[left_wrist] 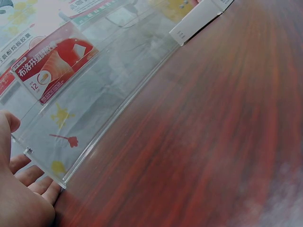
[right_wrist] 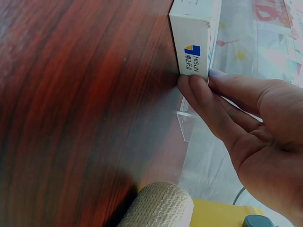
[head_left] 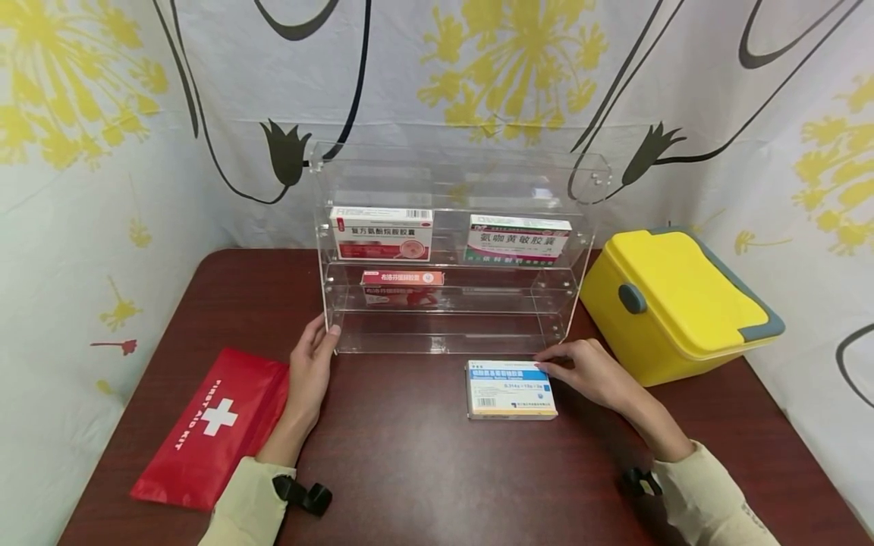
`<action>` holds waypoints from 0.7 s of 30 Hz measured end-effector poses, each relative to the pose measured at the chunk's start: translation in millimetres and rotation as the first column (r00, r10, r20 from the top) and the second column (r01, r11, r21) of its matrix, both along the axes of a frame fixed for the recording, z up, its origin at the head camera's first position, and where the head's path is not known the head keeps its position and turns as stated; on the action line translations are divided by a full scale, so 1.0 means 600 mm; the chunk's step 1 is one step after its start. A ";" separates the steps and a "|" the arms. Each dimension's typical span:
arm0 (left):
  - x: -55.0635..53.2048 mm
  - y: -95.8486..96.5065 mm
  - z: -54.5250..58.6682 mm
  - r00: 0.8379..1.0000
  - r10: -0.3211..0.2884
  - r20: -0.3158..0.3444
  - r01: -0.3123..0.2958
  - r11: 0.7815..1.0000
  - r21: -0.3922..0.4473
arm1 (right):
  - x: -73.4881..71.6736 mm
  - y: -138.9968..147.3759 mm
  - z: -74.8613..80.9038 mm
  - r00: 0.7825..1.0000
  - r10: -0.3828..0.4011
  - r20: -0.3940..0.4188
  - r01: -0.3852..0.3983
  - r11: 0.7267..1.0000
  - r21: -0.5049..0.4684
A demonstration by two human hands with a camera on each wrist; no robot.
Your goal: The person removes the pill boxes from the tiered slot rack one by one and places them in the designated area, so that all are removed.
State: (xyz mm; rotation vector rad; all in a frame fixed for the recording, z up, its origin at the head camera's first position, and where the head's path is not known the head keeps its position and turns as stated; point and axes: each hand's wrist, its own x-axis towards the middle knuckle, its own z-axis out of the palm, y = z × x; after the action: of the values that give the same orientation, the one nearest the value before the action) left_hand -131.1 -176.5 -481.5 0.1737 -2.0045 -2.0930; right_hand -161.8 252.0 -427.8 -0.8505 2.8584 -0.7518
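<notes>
A clear acrylic display rack (head_left: 437, 345) stands on the table. My left hand (head_left: 312, 371) holds its lower left end, with the thumb in front and the other fingers around the side panel (left_wrist: 45, 168). A white and blue medicine box (head_left: 512, 390) lies flat before the rack, right of centre. At the box's far right corner my right hand (head_left: 587, 371) pinches it, thumb on the upper edge and fingertips against the end marked HISUN (right_wrist: 191, 52). In the left wrist view, only one end of that box (left_wrist: 201, 21) shows.
On the rack sit a red and white medicine box (head_left: 382, 235), a green and pink one (head_left: 517, 243) and a smaller red one (head_left: 403, 279). A red first aid pouch (head_left: 212, 432) lies left; a yellow lidded bin (head_left: 676, 303) stands right. Patterned cloth (head_left: 451, 76) hangs behind.
</notes>
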 end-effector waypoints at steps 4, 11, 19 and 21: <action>0.001 -0.001 0.001 1.000 0.002 -0.002 -0.002 1.000 0.000 | 0.002 0.000 -0.001 1.000 -0.023 -0.005 0.023 1.000 0.011; 0.000 -0.001 0.000 1.000 0.000 -0.012 0.000 1.000 -0.005 | 0.008 0.005 -0.003 0.999 -0.054 0.001 0.054 0.998 0.014; 0.001 0.000 0.001 1.000 0.008 -0.015 -0.008 1.000 -0.005 | 0.013 0.012 0.004 0.997 -0.047 -0.068 0.046 0.999 -0.017; 0.001 0.001 0.001 1.000 0.010 -0.012 -0.010 1.000 -0.004 | 0.015 0.013 0.010 0.995 -0.044 -0.086 0.041 0.999 -0.034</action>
State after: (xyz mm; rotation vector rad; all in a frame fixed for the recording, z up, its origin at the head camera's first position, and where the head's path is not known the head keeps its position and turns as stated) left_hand -130.7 -176.0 -480.7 0.1703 -1.9967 -2.0791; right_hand -153.0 259.5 -421.8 -0.8491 2.9574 -0.7859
